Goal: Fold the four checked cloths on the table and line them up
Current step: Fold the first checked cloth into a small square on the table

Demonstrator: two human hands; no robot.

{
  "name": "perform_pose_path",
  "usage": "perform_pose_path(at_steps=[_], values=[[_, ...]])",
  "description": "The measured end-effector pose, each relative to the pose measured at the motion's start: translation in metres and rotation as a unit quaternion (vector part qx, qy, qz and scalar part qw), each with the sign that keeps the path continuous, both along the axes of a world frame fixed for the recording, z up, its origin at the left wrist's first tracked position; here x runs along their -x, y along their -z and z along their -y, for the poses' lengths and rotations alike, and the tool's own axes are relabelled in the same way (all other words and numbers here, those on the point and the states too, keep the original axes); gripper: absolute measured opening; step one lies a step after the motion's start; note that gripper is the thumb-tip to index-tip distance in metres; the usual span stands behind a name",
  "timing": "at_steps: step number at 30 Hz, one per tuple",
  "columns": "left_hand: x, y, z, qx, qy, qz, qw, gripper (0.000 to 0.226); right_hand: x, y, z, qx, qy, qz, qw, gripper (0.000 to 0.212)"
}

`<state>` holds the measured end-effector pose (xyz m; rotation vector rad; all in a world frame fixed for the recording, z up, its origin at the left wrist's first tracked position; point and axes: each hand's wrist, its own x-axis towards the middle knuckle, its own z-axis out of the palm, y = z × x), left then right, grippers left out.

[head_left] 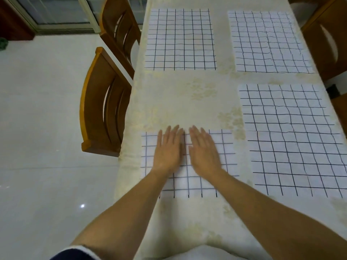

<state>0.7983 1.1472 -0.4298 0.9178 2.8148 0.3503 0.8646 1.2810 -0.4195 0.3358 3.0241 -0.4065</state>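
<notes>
Four white cloths with black checks lie on the table. The near left cloth (223, 152) is shorter than the others and looks folded in half. My left hand (168, 151) and my right hand (203, 151) rest flat on it side by side, fingers stretched out and pointing away from me, holding nothing. A large cloth (293, 139) lies spread flat at the near right. Two more spread cloths lie further back: the far left cloth (181, 39) and the far right cloth (268, 42).
The table carries a cream flowered tablecloth (180, 106); its left edge runs close to the near left cloth. Two wooden chairs (103, 107) stand along the left side, another chair (326, 38) at the far right. Pale tiled floor (47, 128) lies to the left.
</notes>
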Motion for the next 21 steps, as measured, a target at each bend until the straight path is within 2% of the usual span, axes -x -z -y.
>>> perform_pose_path(at_steps=[3, 7, 15, 17, 19, 21], values=[[-0.013, 0.022, 0.005, 0.055, 0.020, 0.037, 0.998, 0.060, -0.009, 0.018, 0.019, -0.012, 0.008, 0.070, 0.997, 0.057], [-0.005, 0.023, 0.018, 0.056, 0.012, 0.043, 0.997, 0.060, -0.027, 0.033, -0.014, -0.055, 0.020, 0.086, 0.995, 0.067], [0.014, 0.011, 0.085, 0.090, -0.025, 0.061, 0.994, 0.065, -0.051, 0.026, -0.072, -0.079, 0.071, 0.133, 0.985, 0.076], [0.013, 0.004, 0.076, 0.082, -0.021, 0.035, 0.996, 0.066, -0.040, 0.017, -0.058, -0.077, 0.079, 0.100, 0.989, 0.076], [0.005, -0.001, 0.057, 0.056, -0.004, 0.006, 0.998, 0.065, -0.028, 0.009, -0.031, -0.062, 0.040, 0.046, 0.996, 0.070], [-0.008, 0.003, 0.042, 0.037, 0.030, 0.018, 0.999, 0.064, -0.022, 0.011, -0.003, -0.043, -0.010, 0.035, 0.998, 0.065]])
